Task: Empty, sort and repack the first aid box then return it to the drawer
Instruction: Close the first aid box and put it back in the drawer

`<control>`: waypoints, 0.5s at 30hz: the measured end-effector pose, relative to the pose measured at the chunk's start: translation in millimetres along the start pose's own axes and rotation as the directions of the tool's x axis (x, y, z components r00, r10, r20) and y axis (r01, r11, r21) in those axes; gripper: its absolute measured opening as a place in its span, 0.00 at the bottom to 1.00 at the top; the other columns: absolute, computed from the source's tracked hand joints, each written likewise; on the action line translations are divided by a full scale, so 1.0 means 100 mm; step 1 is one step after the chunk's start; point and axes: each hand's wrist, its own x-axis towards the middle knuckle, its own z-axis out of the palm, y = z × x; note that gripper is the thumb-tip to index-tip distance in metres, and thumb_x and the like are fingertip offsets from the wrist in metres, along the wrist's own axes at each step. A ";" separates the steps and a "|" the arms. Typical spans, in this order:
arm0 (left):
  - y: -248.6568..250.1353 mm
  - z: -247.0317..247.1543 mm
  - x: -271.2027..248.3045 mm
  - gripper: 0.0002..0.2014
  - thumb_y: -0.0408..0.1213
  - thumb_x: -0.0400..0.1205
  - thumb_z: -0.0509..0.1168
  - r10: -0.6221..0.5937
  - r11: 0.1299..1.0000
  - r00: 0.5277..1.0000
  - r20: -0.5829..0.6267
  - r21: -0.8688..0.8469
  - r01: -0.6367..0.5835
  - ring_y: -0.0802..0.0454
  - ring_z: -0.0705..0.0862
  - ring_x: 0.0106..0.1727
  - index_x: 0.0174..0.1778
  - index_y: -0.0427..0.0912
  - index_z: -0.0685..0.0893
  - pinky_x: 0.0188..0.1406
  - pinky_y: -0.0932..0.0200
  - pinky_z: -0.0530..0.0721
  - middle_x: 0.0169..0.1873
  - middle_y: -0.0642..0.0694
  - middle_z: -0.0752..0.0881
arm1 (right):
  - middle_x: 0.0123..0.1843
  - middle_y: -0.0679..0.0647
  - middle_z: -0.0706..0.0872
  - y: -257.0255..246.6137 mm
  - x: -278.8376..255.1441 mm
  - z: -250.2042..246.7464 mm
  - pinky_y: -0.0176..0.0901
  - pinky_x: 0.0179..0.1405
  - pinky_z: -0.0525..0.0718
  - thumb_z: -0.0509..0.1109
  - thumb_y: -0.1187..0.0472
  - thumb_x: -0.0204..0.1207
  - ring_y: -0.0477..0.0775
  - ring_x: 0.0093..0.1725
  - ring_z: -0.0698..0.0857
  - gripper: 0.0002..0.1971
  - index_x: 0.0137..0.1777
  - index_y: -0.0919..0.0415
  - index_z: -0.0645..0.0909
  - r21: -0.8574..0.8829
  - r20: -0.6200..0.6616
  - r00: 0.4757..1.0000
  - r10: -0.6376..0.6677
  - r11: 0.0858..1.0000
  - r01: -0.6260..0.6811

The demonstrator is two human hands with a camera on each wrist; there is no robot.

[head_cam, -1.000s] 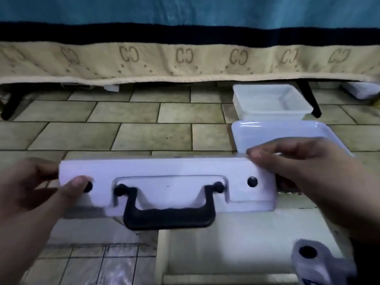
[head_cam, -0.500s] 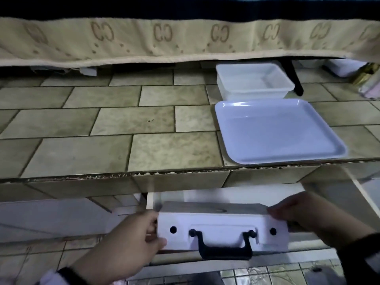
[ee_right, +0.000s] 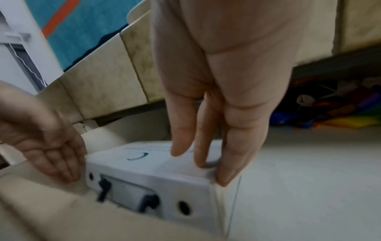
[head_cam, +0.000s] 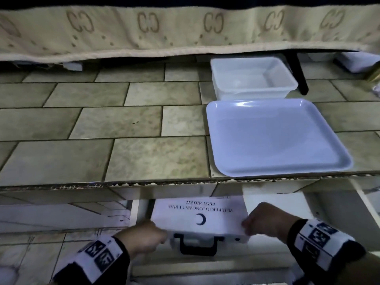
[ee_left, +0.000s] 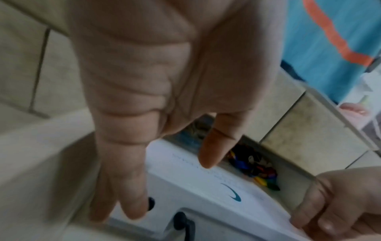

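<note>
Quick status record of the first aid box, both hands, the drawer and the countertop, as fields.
box: white first aid box lying flat in the open drawer, black handle facing the person
left hand: left hand holds the box's left end
right hand: right hand grips its right end
countertop: white tray and clear tub, nothing visible inside either

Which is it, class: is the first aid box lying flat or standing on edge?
Flat. The box lies in the drawer, printed lid up, handle facing the person; both hands hold its ends.
</note>
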 end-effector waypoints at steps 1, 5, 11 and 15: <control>0.02 0.01 -0.01 0.14 0.28 0.81 0.56 -0.050 0.999 0.998 0.042 -0.011 0.051 0.37 0.77 0.65 0.61 0.32 0.80 0.55 0.54 0.73 0.61 0.34 0.81 | 0.32 0.46 0.84 0.00 0.00 0.02 0.27 0.29 0.71 0.79 0.60 0.66 0.44 0.43 0.80 0.06 0.41 0.61 0.89 -0.045 0.028 0.999 -0.031 0.998 0.033; 0.20 -0.09 -0.09 0.14 0.33 0.84 0.53 -0.084 0.992 0.994 0.068 0.097 0.077 0.39 0.78 0.62 0.58 0.31 0.78 0.53 0.54 0.72 0.65 0.30 0.78 | 0.27 0.46 0.76 -0.16 -0.26 -0.11 0.30 0.23 0.66 0.75 0.50 0.70 0.42 0.25 0.73 0.15 0.27 0.55 0.77 -0.168 0.167 0.983 -0.079 0.980 0.107; 0.55 -1.08 -0.60 0.16 0.56 0.74 0.67 0.267 0.868 0.963 -0.048 -0.422 -0.262 0.58 0.86 0.42 0.49 0.48 0.85 0.41 0.68 0.82 0.46 0.48 0.89 | 0.51 0.52 0.91 -0.39 -0.98 -1.17 0.39 0.48 0.85 0.73 0.49 0.70 0.45 0.51 0.88 0.17 0.51 0.60 0.89 0.096 0.303 0.828 -0.472 0.879 0.466; 0.93 -1.90 -0.54 0.22 0.56 0.67 0.66 0.211 0.700 0.779 -0.591 -0.465 -0.542 0.55 0.80 0.35 0.47 0.44 0.86 0.36 0.59 0.77 0.38 0.52 0.89 | 0.43 0.53 0.91 -0.43 -1.01 -2.07 0.30 0.32 0.83 0.84 0.37 0.46 0.46 0.38 0.88 0.33 0.48 0.57 0.90 0.469 -0.193 0.808 -0.556 0.671 0.574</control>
